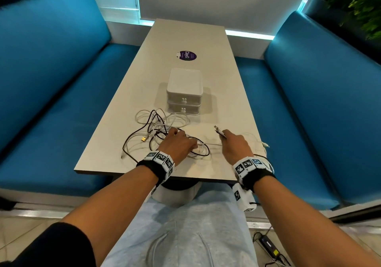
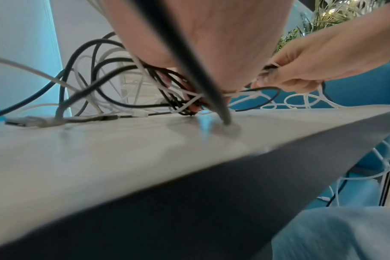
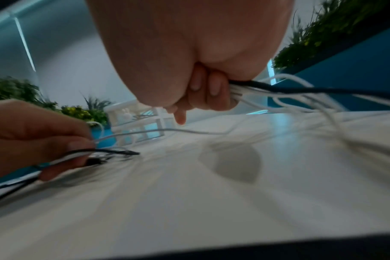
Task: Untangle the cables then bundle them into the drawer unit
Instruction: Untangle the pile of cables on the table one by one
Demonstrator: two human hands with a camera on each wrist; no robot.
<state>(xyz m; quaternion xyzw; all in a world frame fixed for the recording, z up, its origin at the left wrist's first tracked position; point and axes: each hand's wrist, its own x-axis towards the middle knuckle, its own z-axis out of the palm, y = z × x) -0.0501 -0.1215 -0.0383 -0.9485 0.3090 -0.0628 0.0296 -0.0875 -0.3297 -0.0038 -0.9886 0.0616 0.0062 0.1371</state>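
A tangle of black and white cables (image 1: 158, 128) lies on the pale table (image 1: 185, 39), just in front of the white two-drawer unit (image 1: 184, 91), whose drawers are both closed. My left hand (image 1: 181, 141) sits on the tangle's right side. Its fingers (image 2: 196, 103) are curled into the strands, and it pinches black and white cable (image 3: 94, 153). My right hand (image 1: 228, 141) grips a bunch of white cables with one black one (image 3: 252, 88). A plug end (image 1: 218, 130) sticks up past its fingers. More white cable (image 1: 262, 145) loops over the table's right edge.
A gold USB plug (image 1: 143, 138) lies left of my left hand. Blue benches (image 1: 51, 81) flank the table on both sides. A purple sticker (image 1: 186, 55) sits beyond the drawer unit. A power adapter (image 1: 268, 244) lies on the floor at my right.
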